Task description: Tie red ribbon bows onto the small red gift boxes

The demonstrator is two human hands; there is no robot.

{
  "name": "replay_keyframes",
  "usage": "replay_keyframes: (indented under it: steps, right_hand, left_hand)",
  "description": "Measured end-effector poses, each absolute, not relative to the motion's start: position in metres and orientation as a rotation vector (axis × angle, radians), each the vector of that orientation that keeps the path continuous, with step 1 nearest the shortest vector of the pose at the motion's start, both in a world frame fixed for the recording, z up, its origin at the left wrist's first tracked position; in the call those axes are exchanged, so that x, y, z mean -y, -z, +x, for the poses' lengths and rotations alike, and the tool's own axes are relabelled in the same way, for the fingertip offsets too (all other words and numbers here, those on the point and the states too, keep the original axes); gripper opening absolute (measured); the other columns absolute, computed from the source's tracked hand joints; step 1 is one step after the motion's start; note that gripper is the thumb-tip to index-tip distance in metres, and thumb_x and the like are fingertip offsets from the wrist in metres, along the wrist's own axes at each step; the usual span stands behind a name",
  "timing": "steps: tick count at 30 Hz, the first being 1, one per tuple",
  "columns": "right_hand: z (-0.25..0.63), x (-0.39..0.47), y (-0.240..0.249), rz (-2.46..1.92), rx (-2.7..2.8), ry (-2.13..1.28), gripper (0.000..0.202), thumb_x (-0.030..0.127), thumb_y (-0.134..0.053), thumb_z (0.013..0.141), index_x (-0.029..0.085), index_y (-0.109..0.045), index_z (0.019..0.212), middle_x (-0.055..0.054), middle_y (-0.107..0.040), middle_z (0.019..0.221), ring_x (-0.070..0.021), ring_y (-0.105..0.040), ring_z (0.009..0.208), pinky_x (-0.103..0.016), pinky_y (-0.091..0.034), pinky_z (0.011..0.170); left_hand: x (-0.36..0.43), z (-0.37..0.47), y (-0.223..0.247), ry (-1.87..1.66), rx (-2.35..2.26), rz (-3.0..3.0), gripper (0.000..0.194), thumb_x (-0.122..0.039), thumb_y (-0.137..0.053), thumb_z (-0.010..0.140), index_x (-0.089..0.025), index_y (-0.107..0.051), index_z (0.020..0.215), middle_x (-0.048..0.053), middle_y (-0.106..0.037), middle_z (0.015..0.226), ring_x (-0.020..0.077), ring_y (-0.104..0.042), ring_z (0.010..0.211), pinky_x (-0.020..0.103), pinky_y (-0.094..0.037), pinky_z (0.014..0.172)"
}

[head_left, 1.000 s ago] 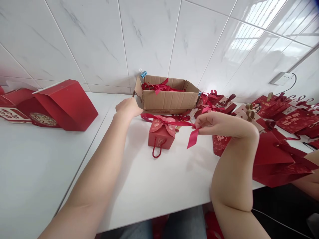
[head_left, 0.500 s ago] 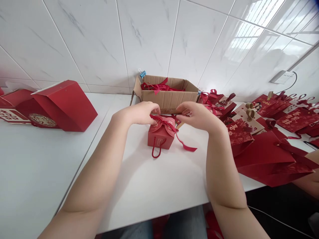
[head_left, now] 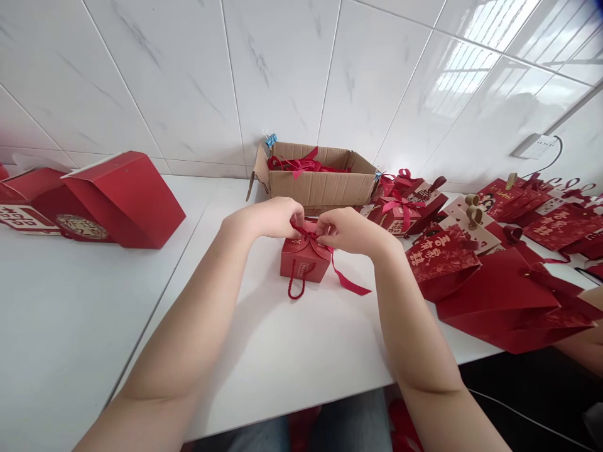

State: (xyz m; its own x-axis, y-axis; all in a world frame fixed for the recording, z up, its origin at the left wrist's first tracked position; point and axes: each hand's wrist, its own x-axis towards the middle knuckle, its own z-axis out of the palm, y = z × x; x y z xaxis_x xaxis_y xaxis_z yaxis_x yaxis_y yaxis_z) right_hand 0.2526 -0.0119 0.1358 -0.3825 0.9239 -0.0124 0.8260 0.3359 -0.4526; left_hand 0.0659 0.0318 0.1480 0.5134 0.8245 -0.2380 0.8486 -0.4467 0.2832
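Note:
A small red gift box point(head_left: 305, 262) sits upright on the white table, its twisted cord handle point(head_left: 296, 295) hanging down the near side. A red ribbon point(head_left: 351, 284) is tied across its top, one tail trailing to the right onto the table. My left hand point(head_left: 277, 216) pinches the ribbon at the left of the knot. From the other side, my right hand point(head_left: 342, 231) pinches it at the right of the knot. Both sets of fingertips are close together over the lid and partly cover the ribbon.
Behind the gift box stands an open cardboard box point(head_left: 325, 188) holding red ribbons, with a blue binder clip point(head_left: 270, 139) on its corner. Larger red boxes point(head_left: 127, 201) lie at left. Several red gift bags point(head_left: 499, 301) crowd the right, where another person's arm point(head_left: 584, 342) shows.
My right hand has moved left and down from beside the box onto the ribbon. My left hand has shifted slightly right and closed on the ribbon. The ribbon tail has swung a little.

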Motion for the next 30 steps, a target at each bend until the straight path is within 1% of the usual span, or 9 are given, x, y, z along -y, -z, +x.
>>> replay_keyframes:
  steps: [2,6,11,17,20,26,30]
  right_hand:
    - [0.252,0.011,-0.135,-1.567,2.355,-0.572,0.008,0.01,-0.056,0.073,0.018,-0.057,0.071,-0.001,-0.066,0.079,-0.0114,-0.054,0.066,-0.022,-0.04,0.054]
    - [0.253,0.01,-0.133,-1.549,2.353,-0.559,0.012,0.009,-0.055,0.07,0.02,-0.057,0.075,0.0,-0.065,0.079,-0.0109,-0.052,0.065,-0.022,-0.037,0.052]
    - [0.258,0.008,-0.134,-1.579,2.373,-0.637,0.012,0.01,-0.054,0.071,0.021,-0.059,0.075,0.001,-0.064,0.074,-0.0104,-0.051,0.061,-0.023,-0.035,0.051]
    - [0.267,0.007,-0.136,-1.59,2.342,-0.727,0.008,0.013,-0.059,0.075,0.02,-0.062,0.077,-0.002,-0.069,0.082,-0.0121,-0.059,0.069,-0.023,-0.042,0.056]
    - [0.272,0.005,-0.136,-1.6,2.335,-0.802,0.005,0.016,-0.06,0.076,0.02,-0.063,0.08,-0.002,-0.069,0.082,-0.0129,-0.061,0.07,-0.024,-0.044,0.059]
    - [0.28,0.001,-0.134,-1.54,2.357,-0.925,0.002,0.02,-0.062,0.076,0.02,-0.062,0.078,-0.001,-0.069,0.081,-0.0129,-0.06,0.072,-0.024,-0.045,0.062]
    - [0.28,-0.001,-0.134,-1.56,2.358,-0.908,0.004,0.022,-0.062,0.077,0.019,-0.06,0.076,-0.002,-0.069,0.078,-0.0131,-0.061,0.072,-0.024,-0.044,0.061]
  left_hand:
    - [-0.031,0.067,-0.148,0.104,-1.398,2.383,0.021,-0.037,-0.06,0.067,-0.025,-0.064,0.084,0.005,-0.067,0.095,0.0226,-0.062,0.074,0.029,-0.037,0.052]
    - [-0.032,0.066,-0.148,0.091,-1.407,2.337,0.02,-0.036,-0.061,0.066,-0.026,-0.064,0.084,0.004,-0.068,0.097,0.0224,-0.062,0.075,0.03,-0.039,0.053]
    - [-0.036,0.062,-0.147,0.057,-1.419,2.298,0.021,-0.041,-0.062,0.066,-0.026,-0.065,0.082,0.003,-0.069,0.09,0.02,-0.061,0.067,0.03,-0.039,0.054]
    - [-0.042,0.053,-0.146,0.03,-1.387,2.338,0.023,-0.044,-0.064,0.065,-0.026,-0.067,0.078,0.003,-0.07,0.091,0.0205,-0.062,0.074,0.029,-0.04,0.056]
    - [-0.044,0.049,-0.146,0.029,-1.39,2.345,0.023,-0.045,-0.063,0.066,-0.026,-0.066,0.077,0.002,-0.07,0.09,0.0204,-0.061,0.075,0.029,-0.04,0.055]
    - [-0.049,0.047,-0.143,0.035,-1.346,2.357,0.022,-0.045,-0.063,0.066,-0.026,-0.066,0.076,0.001,-0.069,0.091,0.0197,-0.061,0.078,0.028,-0.041,0.059]
    - [-0.049,0.047,-0.144,0.077,-1.354,2.343,0.022,-0.045,-0.062,0.067,-0.025,-0.065,0.076,0.001,-0.069,0.087,0.0185,-0.058,0.073,0.028,-0.04,0.058]
